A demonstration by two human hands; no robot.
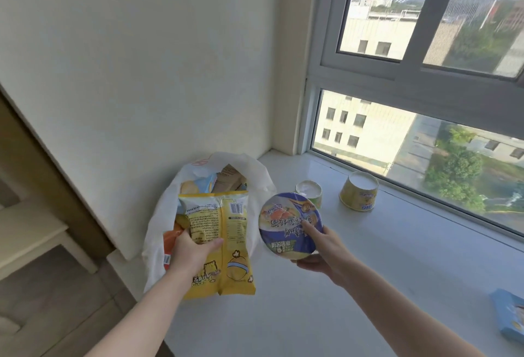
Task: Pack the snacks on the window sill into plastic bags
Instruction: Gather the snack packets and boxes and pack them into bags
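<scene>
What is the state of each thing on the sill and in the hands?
plastic bag: open, partly filled.
yellow snack bag: gripped by left hand, before the bag's mouth.
noodle bowl: lid on, tilted, gripped by right hand.
yellow cup: upside down on sill.
green cup: on sill, behind bowl.
blue box: lying flat.

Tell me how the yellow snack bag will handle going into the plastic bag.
Likely light: the left hand holds the yellow snack bag up by one side. Puffed film, so probably soft and crushable. Its glossy surface may slip in the grip.
</scene>
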